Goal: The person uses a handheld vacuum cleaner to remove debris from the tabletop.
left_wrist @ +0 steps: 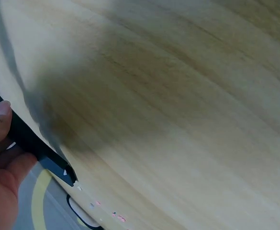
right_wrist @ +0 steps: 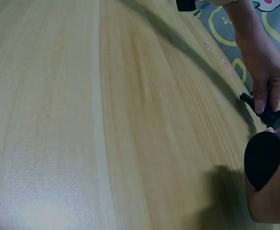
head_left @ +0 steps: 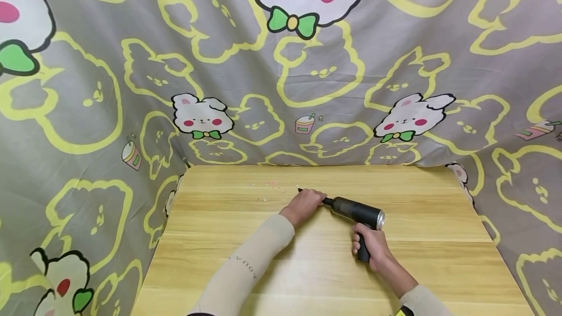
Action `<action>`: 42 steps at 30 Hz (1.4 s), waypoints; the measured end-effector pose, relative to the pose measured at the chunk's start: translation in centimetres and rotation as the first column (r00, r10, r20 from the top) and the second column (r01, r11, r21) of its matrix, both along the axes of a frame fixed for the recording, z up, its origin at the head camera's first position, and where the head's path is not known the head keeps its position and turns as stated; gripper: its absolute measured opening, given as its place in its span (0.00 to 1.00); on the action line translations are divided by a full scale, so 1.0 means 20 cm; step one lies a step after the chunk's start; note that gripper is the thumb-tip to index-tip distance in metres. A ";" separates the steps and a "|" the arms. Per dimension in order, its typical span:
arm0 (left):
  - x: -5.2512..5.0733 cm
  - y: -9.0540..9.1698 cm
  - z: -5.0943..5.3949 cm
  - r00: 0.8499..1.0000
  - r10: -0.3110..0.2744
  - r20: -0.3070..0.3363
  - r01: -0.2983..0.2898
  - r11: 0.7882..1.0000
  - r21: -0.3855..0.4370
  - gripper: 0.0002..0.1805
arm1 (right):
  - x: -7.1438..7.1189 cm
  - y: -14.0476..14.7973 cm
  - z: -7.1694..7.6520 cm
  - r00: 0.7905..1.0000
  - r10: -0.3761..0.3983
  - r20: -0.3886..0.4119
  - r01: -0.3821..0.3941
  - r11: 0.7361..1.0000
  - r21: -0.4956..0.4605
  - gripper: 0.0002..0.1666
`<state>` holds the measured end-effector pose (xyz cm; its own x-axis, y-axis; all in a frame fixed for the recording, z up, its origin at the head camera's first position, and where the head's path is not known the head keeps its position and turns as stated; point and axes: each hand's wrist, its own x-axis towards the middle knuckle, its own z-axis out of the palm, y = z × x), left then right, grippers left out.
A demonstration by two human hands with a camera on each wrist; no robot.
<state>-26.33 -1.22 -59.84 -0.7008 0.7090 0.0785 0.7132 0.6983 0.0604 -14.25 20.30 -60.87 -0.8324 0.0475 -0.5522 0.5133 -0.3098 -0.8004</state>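
Observation:
A black handheld vacuum cleaner with a silver rear end is held above the wooden table, its narrow tip pointing left. My right hand grips its handle. Around the slim nozzle curl the thumb and fingers of my left hand, partly covering it in the head view. In the left wrist view, the nozzle's slanted end sits right beside a tiny pale scrap. Small pink and white scraps lie scattered on the table to the left of the tip. The right wrist view shows the handle's round base.
The wooden table extends on both sides of my arms. Grey curtains printed with cartoon animals hang behind its far edge and along its left and right sides.

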 end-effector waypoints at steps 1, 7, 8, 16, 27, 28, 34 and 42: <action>0.00 0.00 0.00 1.000 0.003 0.003 -0.003 1.000 -0.005 0.15 | 0.00 0.00 0.00 1.000 -0.001 0.001 0.001 1.000 0.002 0.09; -0.02 0.01 0.02 0.999 0.032 0.029 -0.031 0.999 -0.035 0.17 | -0.03 -0.01 0.00 1.000 -0.008 -0.001 0.008 1.000 0.016 0.08; -0.02 0.01 0.02 0.999 0.034 0.027 -0.033 0.999 -0.039 0.17 | -0.03 -0.01 0.00 1.000 -0.008 0.000 0.008 1.000 0.018 0.08; -0.05 -0.01 0.02 0.999 0.042 0.018 -0.041 0.998 -0.046 0.17 | -0.06 -0.03 0.00 1.000 -0.009 0.004 0.009 1.000 0.029 0.07; -0.09 -0.05 0.03 0.998 0.059 0.012 -0.058 0.998 -0.015 0.16 | -0.11 -0.09 0.01 1.000 -0.024 0.000 0.024 0.999 0.022 0.09; -0.10 -0.05 0.03 0.998 0.060 0.011 -0.059 0.998 -0.019 0.16 | -0.12 -0.09 0.01 1.000 -0.026 0.002 0.026 0.999 0.022 0.09; -0.11 -0.07 0.03 0.996 0.088 0.017 -0.087 0.995 -0.040 0.17 | -0.16 -0.12 0.00 1.000 -0.024 0.009 0.024 1.000 0.020 0.08; -0.14 -0.09 0.03 0.992 0.127 0.021 -0.126 0.991 -0.049 0.18 | -0.21 -0.16 0.01 1.000 -0.029 -0.010 0.029 0.999 0.030 0.10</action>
<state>-29.22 -3.03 -59.19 -0.7866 0.6167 0.0292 0.6174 0.7855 0.0414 -18.53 17.11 -60.69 -0.8355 0.0885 -0.5423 0.4968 -0.3000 -0.8144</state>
